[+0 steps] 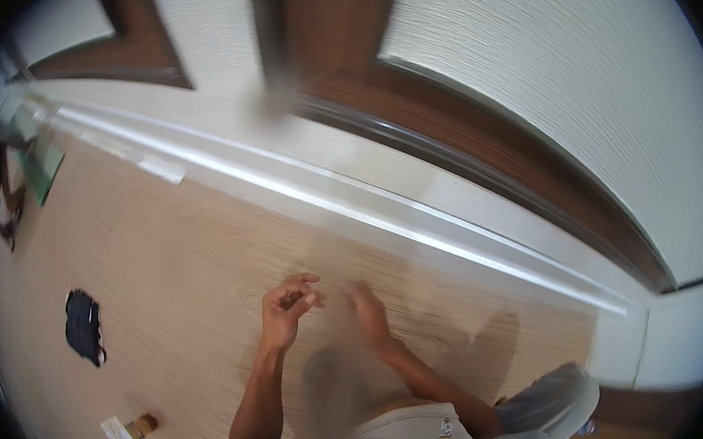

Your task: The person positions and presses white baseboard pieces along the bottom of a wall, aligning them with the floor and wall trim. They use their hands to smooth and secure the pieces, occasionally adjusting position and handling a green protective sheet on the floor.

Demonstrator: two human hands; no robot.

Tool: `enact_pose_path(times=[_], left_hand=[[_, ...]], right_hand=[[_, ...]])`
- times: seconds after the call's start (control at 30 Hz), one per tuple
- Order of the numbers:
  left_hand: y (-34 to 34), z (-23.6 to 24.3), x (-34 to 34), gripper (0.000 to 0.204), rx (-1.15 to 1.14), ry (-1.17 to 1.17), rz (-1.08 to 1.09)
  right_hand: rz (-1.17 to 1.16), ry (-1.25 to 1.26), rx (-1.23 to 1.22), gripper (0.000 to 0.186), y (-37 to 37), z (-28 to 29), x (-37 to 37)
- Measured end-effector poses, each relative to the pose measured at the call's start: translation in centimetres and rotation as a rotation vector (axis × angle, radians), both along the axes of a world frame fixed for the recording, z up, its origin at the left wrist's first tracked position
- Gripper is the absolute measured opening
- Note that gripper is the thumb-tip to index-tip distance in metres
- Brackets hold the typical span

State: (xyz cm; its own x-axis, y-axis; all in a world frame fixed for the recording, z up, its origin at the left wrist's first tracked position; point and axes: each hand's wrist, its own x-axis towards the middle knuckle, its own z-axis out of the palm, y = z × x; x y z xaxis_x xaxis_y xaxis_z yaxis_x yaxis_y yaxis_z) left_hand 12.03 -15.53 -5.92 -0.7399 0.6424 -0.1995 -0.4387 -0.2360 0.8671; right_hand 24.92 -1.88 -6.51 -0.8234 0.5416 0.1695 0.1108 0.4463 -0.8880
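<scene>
My left hand [289, 306] is raised above the light wood-look floor [195, 281], its fingers curled and drawn toward the thumb; anything between them is too small to make out. My right hand [365, 308] is close beside it on the right, its fingers smeared by blur. Both hands are in front of a long shiny pale strip [328, 198] along the base of a white textured panel [531, 76] with dark brown trim [333, 42].
A dark cloth-like bundle [84, 328] lies on the floor at the left. Near the lower left are a brown object [141, 428] and a white card [115, 433]. A green board [42, 167] and dark clutter stand at the far left edge. My bent grey-clad leg [553, 404] is at the lower right.
</scene>
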Motion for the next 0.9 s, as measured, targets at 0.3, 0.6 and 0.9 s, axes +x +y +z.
enact_pose_path(times=[0.3, 0.6, 0.9], left_hand=[[0.2, -1.0, 3.0, 0.007, 0.163, -0.254, -0.054], [4.1, -1.1, 2.7, 0.009, -0.274, -0.067, -0.297], [13.2, 4.5, 3.7, 0.018, -0.163, 1.713, -0.281]], right_hand=[[0.073, 0.08, 0.006, 0.02, -0.4, 1.3, 0.9], [-0.081, 0.056, -0.215, 0.021, 4.0, 0.7, 4.6], [-0.853, -0.322, 0.231, 0.044, 8.8, -6.5, 19.5]])
